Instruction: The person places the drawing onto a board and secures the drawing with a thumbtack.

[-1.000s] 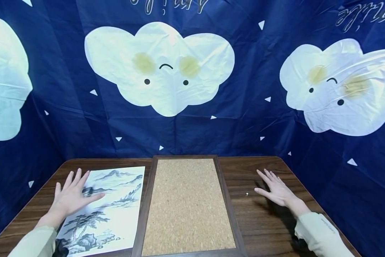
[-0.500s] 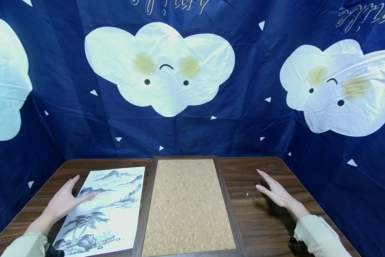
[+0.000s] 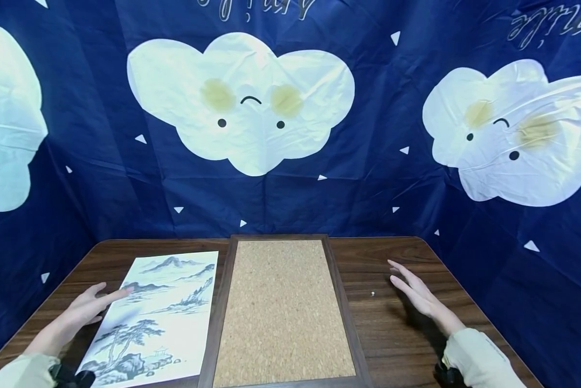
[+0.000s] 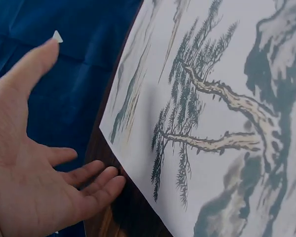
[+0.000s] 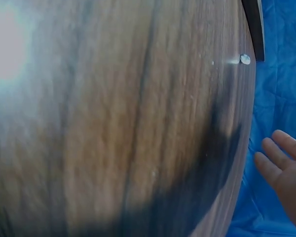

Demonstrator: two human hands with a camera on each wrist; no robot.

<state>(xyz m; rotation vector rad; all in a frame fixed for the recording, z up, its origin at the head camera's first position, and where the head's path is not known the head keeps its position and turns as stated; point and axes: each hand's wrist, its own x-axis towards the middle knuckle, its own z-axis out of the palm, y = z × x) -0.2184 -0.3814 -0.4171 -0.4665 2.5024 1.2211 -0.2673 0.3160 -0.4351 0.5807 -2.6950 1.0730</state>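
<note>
Head view: one white ink-landscape paper print (image 3: 154,312) left of the dark-framed cork board (image 3: 283,310), left hand (image 3: 84,308) flat, fingers spread, fingertips touching its left edge, right hand (image 3: 419,293) spread, right of the board, near one small pin (image 3: 372,293); left wrist view: relaxed fingers (image 4: 96,180) beside the print's edge (image 4: 222,123); right wrist view: pin (image 5: 245,59) well apart from straight fingers (image 5: 274,158).

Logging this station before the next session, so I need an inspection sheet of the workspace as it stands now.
Surface: dark wood-grain table, rounded corners.
Job's things: ink landscape print on white paper lying flat at left; dark-framed cork board beside it, centre.
Clutter: one small silvery pin right of the board.
Hands: left hand open, fingertips at the print's left edge; right hand open, holding nothing, near the pin.
Cables: nothing seen.
Surroundings: navy cloth backdrop with white cloud faces on three sides.
</note>
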